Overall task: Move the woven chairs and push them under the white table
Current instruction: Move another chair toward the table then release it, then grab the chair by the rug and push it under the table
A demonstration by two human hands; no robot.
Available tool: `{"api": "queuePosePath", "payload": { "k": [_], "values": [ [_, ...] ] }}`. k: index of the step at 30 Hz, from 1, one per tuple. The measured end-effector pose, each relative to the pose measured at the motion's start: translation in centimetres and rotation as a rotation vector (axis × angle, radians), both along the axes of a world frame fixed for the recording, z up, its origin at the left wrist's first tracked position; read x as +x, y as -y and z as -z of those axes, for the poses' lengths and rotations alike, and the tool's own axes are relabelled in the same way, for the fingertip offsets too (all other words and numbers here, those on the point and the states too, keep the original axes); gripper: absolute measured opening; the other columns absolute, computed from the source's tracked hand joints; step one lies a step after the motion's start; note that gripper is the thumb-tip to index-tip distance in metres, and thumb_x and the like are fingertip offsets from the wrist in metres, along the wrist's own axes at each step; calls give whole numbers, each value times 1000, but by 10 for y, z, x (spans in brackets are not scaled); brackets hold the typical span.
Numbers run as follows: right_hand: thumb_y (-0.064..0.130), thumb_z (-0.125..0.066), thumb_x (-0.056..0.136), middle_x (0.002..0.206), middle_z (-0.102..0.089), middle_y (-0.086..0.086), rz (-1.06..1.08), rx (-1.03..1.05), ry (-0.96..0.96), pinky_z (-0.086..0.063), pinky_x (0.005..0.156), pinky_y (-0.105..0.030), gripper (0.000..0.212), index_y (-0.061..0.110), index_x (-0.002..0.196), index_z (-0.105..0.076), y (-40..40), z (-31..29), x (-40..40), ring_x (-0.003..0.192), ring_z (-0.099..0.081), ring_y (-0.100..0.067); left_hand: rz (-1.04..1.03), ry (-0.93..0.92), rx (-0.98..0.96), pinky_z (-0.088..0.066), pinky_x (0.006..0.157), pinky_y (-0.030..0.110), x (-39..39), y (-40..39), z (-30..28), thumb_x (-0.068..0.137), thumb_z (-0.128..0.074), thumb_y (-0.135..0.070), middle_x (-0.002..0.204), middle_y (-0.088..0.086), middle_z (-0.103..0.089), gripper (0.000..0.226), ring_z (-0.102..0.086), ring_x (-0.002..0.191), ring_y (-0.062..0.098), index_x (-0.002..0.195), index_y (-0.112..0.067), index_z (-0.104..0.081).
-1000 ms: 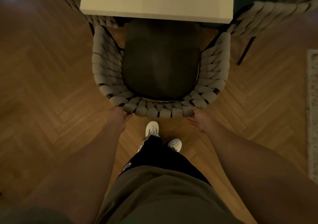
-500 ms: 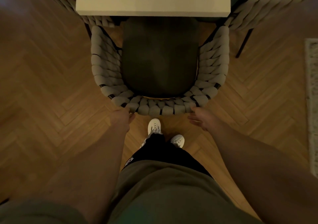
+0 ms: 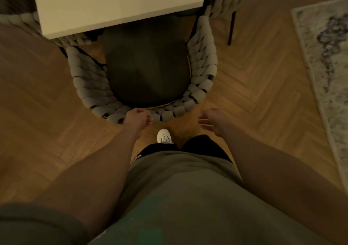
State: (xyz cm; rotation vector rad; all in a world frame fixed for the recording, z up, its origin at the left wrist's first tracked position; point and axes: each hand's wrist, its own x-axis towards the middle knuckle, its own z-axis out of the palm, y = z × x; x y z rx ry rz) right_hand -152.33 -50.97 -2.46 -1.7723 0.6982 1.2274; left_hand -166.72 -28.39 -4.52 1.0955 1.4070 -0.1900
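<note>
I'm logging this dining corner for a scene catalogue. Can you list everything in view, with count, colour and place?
table: one, white, top centre.
chairs: three, grey woven backs; middle one with dark seat partly under the table, one at top left, one at top right.
floor: one, brown herringbone wood, all around.
rug: one, pale with dark pattern, right edge.
shoe: one, white, below the middle chair.
left hand: one, fingers curled, at the middle chair's back rim.
right hand: one, fingers relaxed, clear of the chair.
</note>
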Motion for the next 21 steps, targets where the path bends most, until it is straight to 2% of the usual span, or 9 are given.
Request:
{"api": "queuePosePath", "payload": {
  "k": [2, 5, 8, 10, 12, 15, 16, 19, 21],
  "values": [
    [21, -60, 98, 111, -68, -9, 44, -6, 12, -58, 82, -36, 22, 10, 116, -60, 14, -1, 4, 99, -68, -22, 129, 6, 12, -61, 78, 39, 20, 8, -2, 93, -63, -4, 100, 17, -67, 9, -67, 85, 24, 101, -9, -63],
    [21, -58, 98, 110, -68, -9, 60, -8, 37, -57, 88, -39, 24, 5, 117, -58, 38, -3, 17, 93, -67, -21, 309, 5, 0, -57, 68, 35, 57, 28, -5, 96, -60, -7, 97, 16, -67, 6, -65, 79, 22, 100, -10, -62],
    [18, -55, 100, 92, -65, -6, 91, 30, 63, -52, 68, -30, 12, 9, 109, -56, 64, -7, 36, 79, -62, -19, 471, -6, -37, -56, 68, 34, 99, 53, -10, 98, -57, -7, 98, 13, -66, 7, -64, 77, 19, 101, -10, -63],
    [17, -56, 99, 91, -65, -8, 96, 51, 84, -50, 64, -30, 9, 11, 105, -58, 86, -8, 54, 78, -62, -20, 563, -8, -52, -60, 77, 37, 129, 72, -12, 99, -56, -8, 101, 13, -67, 9, -65, 81, 20, 104, -10, -63],
    [17, -59, 96, 97, -69, -10, 76, 42, 100, -53, 67, -31, 10, 11, 104, -61, 110, -5, 75, 82, -66, -20, 641, -12, -22, -60, 84, 40, 159, 91, -12, 98, -57, -7, 103, 13, -67, 12, -66, 84, 21, 106, -11, -65],
    [16, -61, 95, 99, -70, -10, 44, 14, 138, -58, 73, -36, 8, 12, 102, -63, 149, -3, 111, 85, -68, -21, 767, -14, 7, -53, 64, 32, 205, 123, -11, 98, -55, -8, 95, 11, -67, 11, -63, 76, 20, 105, -10, -64],
    [16, -61, 95, 100, -70, -10, 36, 2, 147, -60, 77, -38, 8, 12, 102, -63, 161, -4, 122, 86, -69, -21, 797, -23, 3, -52, 61, 33, 220, 132, -10, 98, -55, -9, 96, 11, -66, 10, -63, 75, 20, 103, -11, -65],
    [17, -62, 96, 102, -69, -11, 39, -17, 161, -59, 84, -43, 10, 11, 104, -63, 197, -8, 155, 88, -69, -22, 861, -58, 8, -59, 78, 40, 266, 159, -11, 100, -56, -14, 104, 10, -68, 8, -69, 91, 24, 101, -15, -63],
    [20, -61, 97, 103, -68, -9, 51, -24, 159, -59, 85, -42, 14, 11, 108, -62, 216, -11, 176, 91, -68, -23, 898, -70, 16, -59, 79, 38, 295, 175, -14, 102, -53, -17, 105, 8, -68, 9, -68, 96, 24, 102, -16, -62]
  ]
}}
